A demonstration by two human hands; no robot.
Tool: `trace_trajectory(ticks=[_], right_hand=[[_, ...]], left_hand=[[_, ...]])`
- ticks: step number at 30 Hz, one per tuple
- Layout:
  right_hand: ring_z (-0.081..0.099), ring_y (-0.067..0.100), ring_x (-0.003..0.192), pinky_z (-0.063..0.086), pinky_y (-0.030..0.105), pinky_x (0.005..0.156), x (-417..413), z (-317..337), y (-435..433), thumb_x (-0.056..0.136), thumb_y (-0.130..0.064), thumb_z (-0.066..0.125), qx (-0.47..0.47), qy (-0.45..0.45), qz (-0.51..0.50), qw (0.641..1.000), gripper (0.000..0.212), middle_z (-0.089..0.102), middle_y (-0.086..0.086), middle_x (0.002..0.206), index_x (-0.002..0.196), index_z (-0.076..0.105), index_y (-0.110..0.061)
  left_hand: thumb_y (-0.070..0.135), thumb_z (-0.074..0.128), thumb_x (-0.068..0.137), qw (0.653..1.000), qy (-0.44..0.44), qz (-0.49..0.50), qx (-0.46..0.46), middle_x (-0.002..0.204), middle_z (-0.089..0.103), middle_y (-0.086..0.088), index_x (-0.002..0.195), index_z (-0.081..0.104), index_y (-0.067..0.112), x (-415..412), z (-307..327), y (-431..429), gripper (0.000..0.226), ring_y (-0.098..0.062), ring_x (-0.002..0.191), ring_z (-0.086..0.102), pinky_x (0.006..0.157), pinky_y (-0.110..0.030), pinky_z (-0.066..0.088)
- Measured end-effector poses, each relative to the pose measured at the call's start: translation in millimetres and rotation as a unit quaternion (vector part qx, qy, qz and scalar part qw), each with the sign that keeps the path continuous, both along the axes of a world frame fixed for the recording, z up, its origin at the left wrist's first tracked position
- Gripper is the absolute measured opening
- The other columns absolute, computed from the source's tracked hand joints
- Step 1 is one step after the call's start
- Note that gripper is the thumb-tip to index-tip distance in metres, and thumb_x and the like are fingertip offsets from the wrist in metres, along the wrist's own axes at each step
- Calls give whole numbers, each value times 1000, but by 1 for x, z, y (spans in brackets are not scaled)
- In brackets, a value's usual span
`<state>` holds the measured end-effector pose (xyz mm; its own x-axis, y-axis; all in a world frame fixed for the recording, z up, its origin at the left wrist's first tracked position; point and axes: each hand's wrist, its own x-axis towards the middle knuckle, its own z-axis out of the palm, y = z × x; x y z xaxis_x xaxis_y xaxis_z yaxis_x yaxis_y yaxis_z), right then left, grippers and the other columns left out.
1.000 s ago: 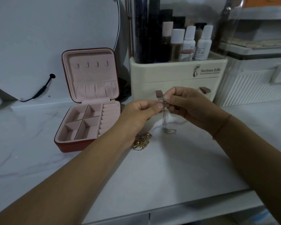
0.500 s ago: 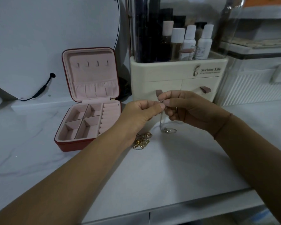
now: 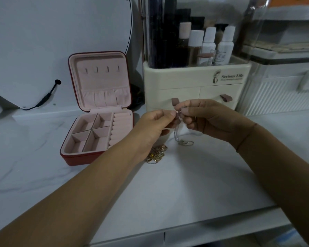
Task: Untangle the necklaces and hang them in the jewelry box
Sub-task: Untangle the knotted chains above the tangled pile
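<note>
The right hand [image 3: 212,120] sits slightly lower than a second ago. The silver necklace [image 3: 176,135] it pinches with the left hand [image 3: 150,129] no longer hangs straight and now bows leftward.

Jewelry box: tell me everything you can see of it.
The jewelry box sits open on the white countertop, red outside, lined in pink velvety fabric. Its lid stands upright with four small bare hooks above a gathered pocket. The base holds four empty square compartments and a column of ring rolls. The left forearm crosses in front of its near right corner; contact cannot be told.
</note>
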<state>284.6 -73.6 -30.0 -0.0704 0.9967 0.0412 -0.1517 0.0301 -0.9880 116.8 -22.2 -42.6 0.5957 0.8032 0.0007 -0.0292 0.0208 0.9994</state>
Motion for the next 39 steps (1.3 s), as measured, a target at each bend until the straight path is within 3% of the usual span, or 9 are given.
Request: trace_trajectory(ticks=[8, 17, 32, 39], right_hand=[[50, 6, 60, 46, 15, 57, 2, -2, 1, 79, -12, 62, -2, -35, -25, 999, 18, 58, 2, 70, 95, 69, -7], [51, 5, 60, 46, 16, 56, 5, -4, 4, 78, -15, 68, -1, -28, -17, 999, 13, 58, 5, 77, 88, 74, -12], [51, 5, 58, 45, 14, 56, 0, 0, 0, 81, -9, 59, -2, -12, 11, 1000, 11, 57, 1, 72, 91, 63, -7], [52, 6, 59, 47, 15, 58, 1, 0, 1, 68, -17, 73, 6, 12, 40, 999, 16, 60, 3, 74, 83, 71, -12]], left_hand=[[19, 67, 83, 1000, 1, -16, 2, 74, 71, 1, 89, 71, 9, -2, 2, -1, 12, -5, 72, 63, 72, -16, 49], [12, 64, 87, 1000, -4, 8, 9, 74, 72, -2, 86, 72, 9, -3, 6, -3, 9, -16, 83, 61, 83, -28, 44], [10, 71, 78, 999, -26, -11, -32, 70, 67, 5, 76, 69, 19, -4, 6, 1, 9, -10, 73, 61, 82, -30, 43], [10, 67, 81, 996, -33, -52, -66, 74, 66, 0, 85, 69, 11, -3, 6, 0, 4, -8, 72, 60, 76, -24, 46]])
